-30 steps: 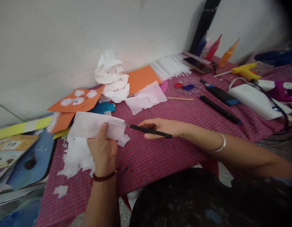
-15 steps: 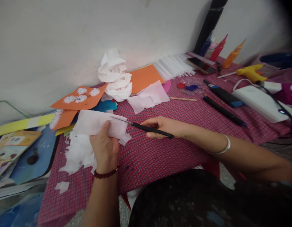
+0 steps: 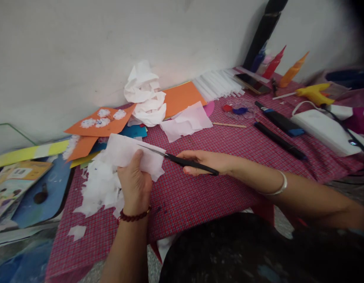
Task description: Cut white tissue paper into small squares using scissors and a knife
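White paper (image 3: 123,149) has moved a bit nearer the handles of the scissors (image 3: 189,161), and the left hand (image 3: 136,184) pinching it has come along. The right hand (image 3: 213,158) grips the scissors. Paper scraps (image 3: 96,186) lie in a heap left of the scissors. If the thin paper flops, the cut could go crooked; if the scissors poke too far, they could nip the left thumb (image 3: 136,158).

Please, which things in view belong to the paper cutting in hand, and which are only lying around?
In use:
scissors, in the right hand
white sheet, in the left hand
white scraps, probably

Apparently just lying around:
phone
yellow glue gun
wooden stick
red bottle
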Demonstrator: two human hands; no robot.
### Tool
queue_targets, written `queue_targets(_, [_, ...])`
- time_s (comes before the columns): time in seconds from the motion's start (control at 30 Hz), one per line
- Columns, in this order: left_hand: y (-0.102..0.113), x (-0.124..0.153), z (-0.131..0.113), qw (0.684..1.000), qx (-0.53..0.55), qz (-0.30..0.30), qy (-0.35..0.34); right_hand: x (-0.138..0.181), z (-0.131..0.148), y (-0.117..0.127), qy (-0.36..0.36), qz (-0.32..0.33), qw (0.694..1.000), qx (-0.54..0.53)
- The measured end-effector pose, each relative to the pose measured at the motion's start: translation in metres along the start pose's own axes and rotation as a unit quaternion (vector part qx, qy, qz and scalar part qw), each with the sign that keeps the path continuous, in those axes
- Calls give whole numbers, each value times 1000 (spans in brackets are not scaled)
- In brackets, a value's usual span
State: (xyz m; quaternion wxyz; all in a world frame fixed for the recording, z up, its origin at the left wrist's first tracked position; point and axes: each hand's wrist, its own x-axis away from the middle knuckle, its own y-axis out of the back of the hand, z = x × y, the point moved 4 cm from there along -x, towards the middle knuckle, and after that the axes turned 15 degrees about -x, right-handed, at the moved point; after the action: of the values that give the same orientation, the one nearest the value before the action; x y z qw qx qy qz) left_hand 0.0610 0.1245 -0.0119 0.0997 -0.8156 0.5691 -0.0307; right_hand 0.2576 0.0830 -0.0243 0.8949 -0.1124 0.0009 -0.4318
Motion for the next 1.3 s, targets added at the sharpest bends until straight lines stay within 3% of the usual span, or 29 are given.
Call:
queue_targets(0.33, [-12, 13, 7, 999, 7, -16, 35, -1, -2, -4, -8, -28, 995, -94])
queue_targets(0.83, [-12, 13, 9, 999, 25, -10, 47, -3, -12, -5, -4, -68, 995, -67])
queue_targets(0.9, [-10, 11, 7, 998, 40, -4, 58, -3, -11, -5, -7, -74, 995, -60])
queue_targets(1.07, [-1, -4, -7, 983, 110, 75, 125, -1, -9, -3, -2, -80, 996, -49])
queue_targets(1.3, [22, -26, -10, 990, 33, 93, 101, 0, -9, -4, 1, -61, 998, -10])
